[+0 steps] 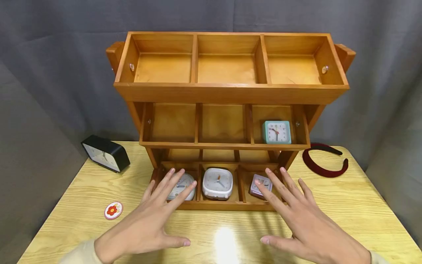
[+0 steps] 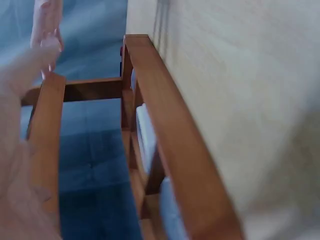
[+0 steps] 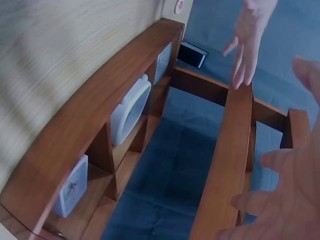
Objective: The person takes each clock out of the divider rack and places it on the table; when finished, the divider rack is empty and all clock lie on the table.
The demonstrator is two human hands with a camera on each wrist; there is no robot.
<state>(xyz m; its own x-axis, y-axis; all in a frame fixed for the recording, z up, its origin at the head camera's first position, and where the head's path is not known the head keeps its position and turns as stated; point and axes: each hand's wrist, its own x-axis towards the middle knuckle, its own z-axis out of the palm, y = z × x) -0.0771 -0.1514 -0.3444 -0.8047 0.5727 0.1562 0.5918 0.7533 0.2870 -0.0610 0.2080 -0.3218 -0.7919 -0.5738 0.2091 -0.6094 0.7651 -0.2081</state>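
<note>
Both hands are spread in front of a three-tier wooden organizer (image 1: 230, 94), holding nothing. My left hand (image 1: 148, 216) has its fingers over the bottom tier's left compartment, partly covering a round pale clock (image 1: 184, 183). My right hand (image 1: 301, 220) reaches over the right compartment, its index fingertip overlapping a small purple clock (image 1: 263, 182) in the head view. Between them a white square clock (image 1: 217, 183) sits in the middle compartment. A mint-green clock (image 1: 277, 132) stands in the middle tier's right compartment. In the right wrist view the white clock (image 3: 131, 110) shows from the side.
On the table (image 1: 79, 227), a black clock (image 1: 107, 152) stands left of the organizer, with a round flower badge (image 1: 113, 210) nearer the front. A dark red headband (image 1: 316, 167) lies at the right. Grey curtain (image 1: 66, 73) hangs behind and at the sides.
</note>
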